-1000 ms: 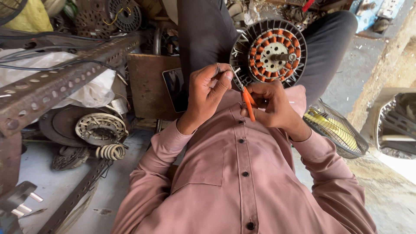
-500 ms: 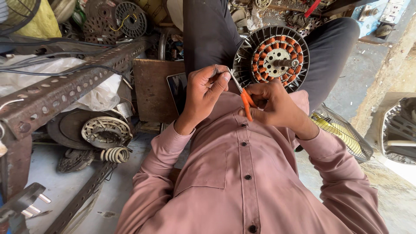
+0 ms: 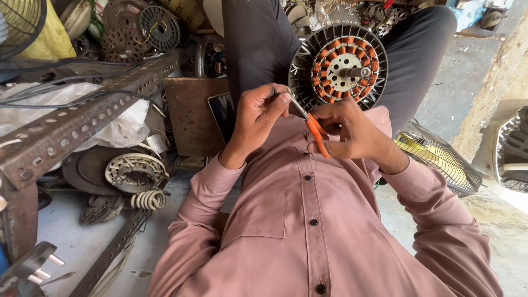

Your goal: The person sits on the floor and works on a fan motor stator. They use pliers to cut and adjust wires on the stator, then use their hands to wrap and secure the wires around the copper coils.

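Grey concrete floor (image 3: 71, 231); rusty perforated angle-iron rack (image 3: 82, 121) left; daylight.

motor stator (image 3: 342, 69) on lap beyond both hands, metal rack (image 3: 82, 121) left, fan guard (image 3: 437, 159) right

– What's the motor stator (image 3: 344, 69) at top centre made of?
– Glossy copper windings around a dull grey metal core, with a matt ribbed housing.
– And the scissors (image 3: 313, 125)?
– Smooth orange plastic handles, bright metal blades.
– The shirt (image 3: 308, 231)?
– Soft matt pink cloth with dark glossy buttons.
– At the left?
– A rusty, rough perforated angle iron (image 3: 82, 124) over crinkled white plastic sheet (image 3: 118, 129).
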